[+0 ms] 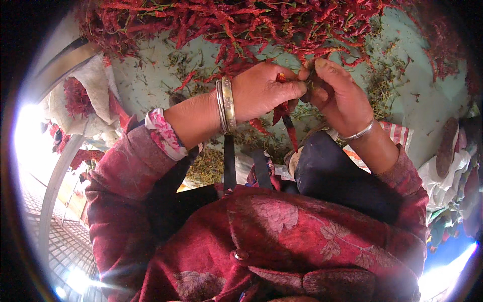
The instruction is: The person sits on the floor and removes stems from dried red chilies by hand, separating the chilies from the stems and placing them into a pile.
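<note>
Dried red chili peppers hang below my left hand, which is closed around them. Its thumb and forefinger are pinched together, pointing right. Against those fingertips, my right hand has its thumb and fingers bent inward. Its fingertips look dark, and whether a stem is caught between them is too small to tell. Both hands are above a pale green sheet, just in front of a large heap of dried red chilies. Loose chilies lie beneath my left hand.
Broken stems and bits are scattered over the sheet. More debris is piled between my legs. At left stands a whitish sack with red chilies, near a curved pale bar. A striped woven bag lies by my right forearm.
</note>
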Action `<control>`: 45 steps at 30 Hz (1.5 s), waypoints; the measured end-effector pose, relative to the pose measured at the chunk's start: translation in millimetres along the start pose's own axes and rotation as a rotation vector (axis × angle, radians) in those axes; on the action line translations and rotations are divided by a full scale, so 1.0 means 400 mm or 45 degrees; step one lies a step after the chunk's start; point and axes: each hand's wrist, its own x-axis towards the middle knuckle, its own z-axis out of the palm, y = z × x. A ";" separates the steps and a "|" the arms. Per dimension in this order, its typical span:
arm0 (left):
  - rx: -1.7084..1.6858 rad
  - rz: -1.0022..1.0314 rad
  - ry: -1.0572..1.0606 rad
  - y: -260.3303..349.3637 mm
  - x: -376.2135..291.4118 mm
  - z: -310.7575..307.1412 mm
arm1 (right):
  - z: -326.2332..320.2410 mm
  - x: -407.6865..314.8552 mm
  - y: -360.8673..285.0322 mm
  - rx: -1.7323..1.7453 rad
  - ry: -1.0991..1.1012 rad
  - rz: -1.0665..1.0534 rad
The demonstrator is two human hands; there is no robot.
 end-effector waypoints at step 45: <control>-1.201 -0.377 0.631 -0.294 -0.324 0.112 | 0.053 0.267 0.238 -2.172 0.025 -1.246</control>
